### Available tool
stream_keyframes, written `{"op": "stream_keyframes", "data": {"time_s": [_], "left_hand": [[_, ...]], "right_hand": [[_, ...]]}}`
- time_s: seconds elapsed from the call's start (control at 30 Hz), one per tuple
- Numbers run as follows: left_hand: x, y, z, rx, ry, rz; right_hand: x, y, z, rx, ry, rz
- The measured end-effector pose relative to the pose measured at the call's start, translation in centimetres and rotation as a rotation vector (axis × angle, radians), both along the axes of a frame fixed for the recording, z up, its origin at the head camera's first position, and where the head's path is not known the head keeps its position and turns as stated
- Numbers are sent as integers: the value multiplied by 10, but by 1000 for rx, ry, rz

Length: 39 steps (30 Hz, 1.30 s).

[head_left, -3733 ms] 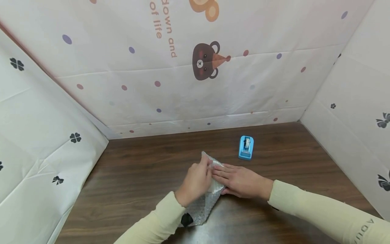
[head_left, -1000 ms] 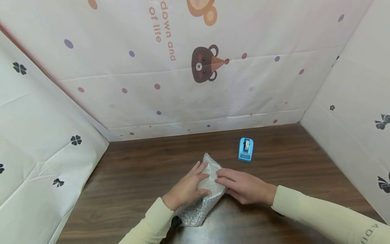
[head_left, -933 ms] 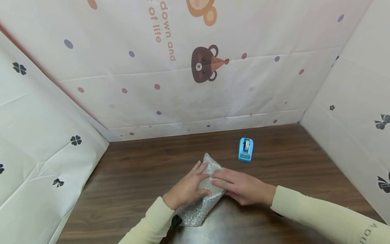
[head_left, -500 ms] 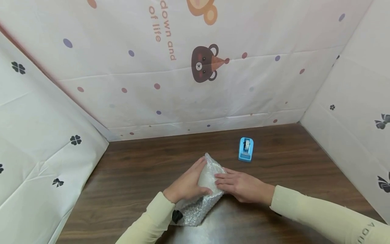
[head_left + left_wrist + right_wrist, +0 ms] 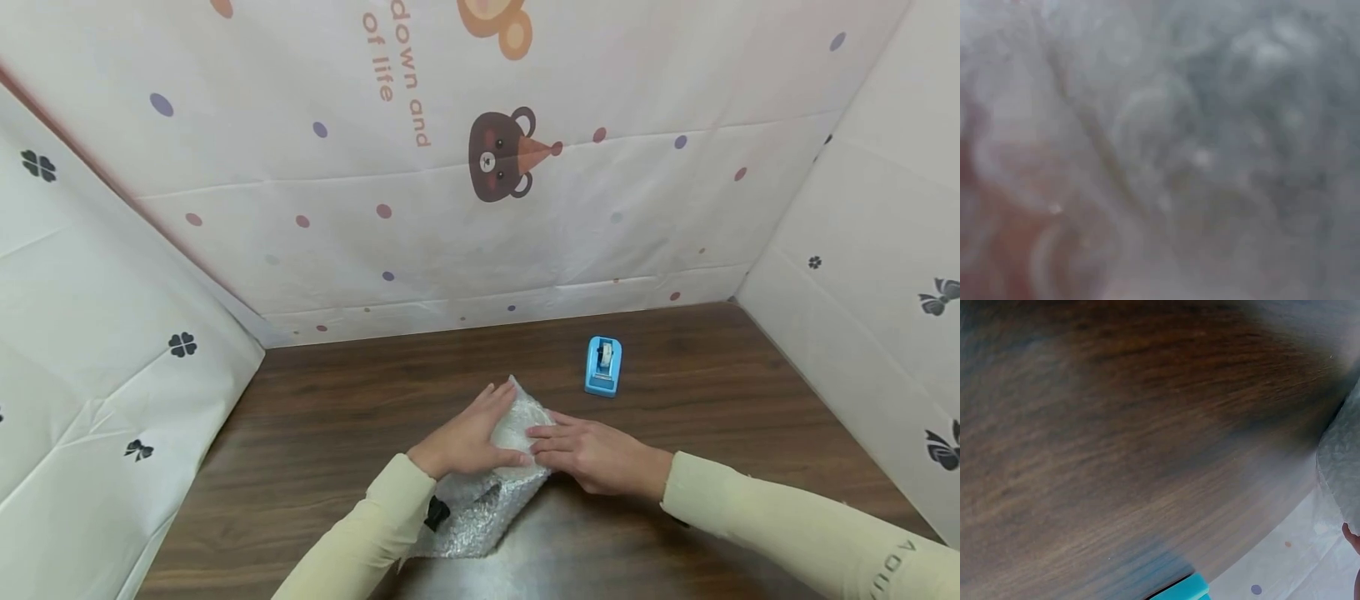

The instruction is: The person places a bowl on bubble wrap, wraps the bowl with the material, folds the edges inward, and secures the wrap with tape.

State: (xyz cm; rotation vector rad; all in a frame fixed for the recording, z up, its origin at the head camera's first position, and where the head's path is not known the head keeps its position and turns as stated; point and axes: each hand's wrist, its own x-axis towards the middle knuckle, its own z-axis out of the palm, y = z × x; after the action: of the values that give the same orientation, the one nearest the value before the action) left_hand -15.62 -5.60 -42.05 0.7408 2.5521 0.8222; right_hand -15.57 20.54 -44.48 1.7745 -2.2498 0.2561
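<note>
A piece of silvery bubble wrap [image 5: 487,521], folded into a bundle with a pointed far corner, lies on the table. Any contents are hidden. My left hand [image 5: 468,433] rests over its left side, fingers stretched toward the point and thumb spread across the top. From the right, my right hand [image 5: 592,454] presses its fairly straight fingers on the bundle's edge; its thumb is hidden. In the right wrist view, part of the bubble wrap [image 5: 1344,459] shows at the right edge. The left wrist view is a blurred close-up of clear bubbles.
A light-blue tape dispenser [image 5: 603,367] with a small roll stands beyond my right hand. The dark wood table [image 5: 337,400] meets printed white sheets [image 5: 420,242] at the back and both sides. A black piece [image 5: 437,512] sits by my left cuff.
My left hand has gone from gripping near the tip to lying spread over the bundle's left side. My right fingers shifted slightly along the right edge. The tape dispenser has stayed put.
</note>
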Motion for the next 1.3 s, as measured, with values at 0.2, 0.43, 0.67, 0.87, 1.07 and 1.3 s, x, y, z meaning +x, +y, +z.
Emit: {"op": "stream_keyframes", "data": {"time_s": [0.2,0.43,0.67,0.87,1.07,1.3], "left_hand": [[11,-20,0,48,-9,-35],[39,-73,2,40,41,-82],[73,-113,-3,-71,202,-170],[87,-121,-15,-162,428,-257],[88,-120,-23,-250,716,-355],[86,-116,-23,-186,868,-429]], "right_hand": [[1,0,0,11,-19,-21],[-1,-6,-3,7,9,-13],[-2,-3,-5,-20,23,15],[-3,0,-4,-27,25,19],[-2,1,-4,-21,3,12],[-1,2,-3,-19,-6,14]]}}
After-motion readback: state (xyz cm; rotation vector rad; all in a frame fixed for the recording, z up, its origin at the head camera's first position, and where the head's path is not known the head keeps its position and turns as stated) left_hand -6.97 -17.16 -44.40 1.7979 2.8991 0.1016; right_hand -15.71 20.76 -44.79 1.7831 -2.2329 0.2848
